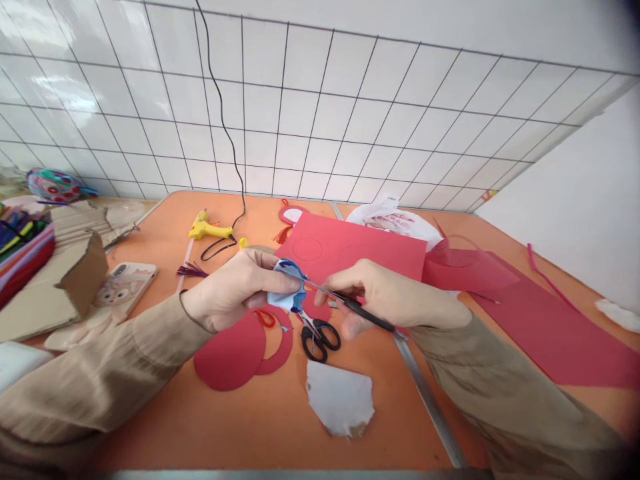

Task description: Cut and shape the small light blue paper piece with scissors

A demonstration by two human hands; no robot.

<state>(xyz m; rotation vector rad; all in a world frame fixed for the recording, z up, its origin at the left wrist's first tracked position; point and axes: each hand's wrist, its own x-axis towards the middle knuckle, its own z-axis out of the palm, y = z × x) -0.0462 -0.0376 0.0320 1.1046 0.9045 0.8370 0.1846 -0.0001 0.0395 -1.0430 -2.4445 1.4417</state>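
Note:
My left hand pinches a small light-blue piece with a dark-blue ragged edge, thumb on top. In my right hand is a slim tool with a black handle and a thin metal tip; its exact kind is unclear. That tip reaches the blue piece's right edge. Just below lies a pair of scissors with black handles, blades partly hidden by the blue piece. Beside them on the orange table are a red paper disc, a red paper ring and a small red loop.
A yellow glue gun with a black cord stands at the back left. Red sheets lie behind my hands and to the right. A white scrap is in front. Cardboard and a phone sit left; a plastic bag lies behind.

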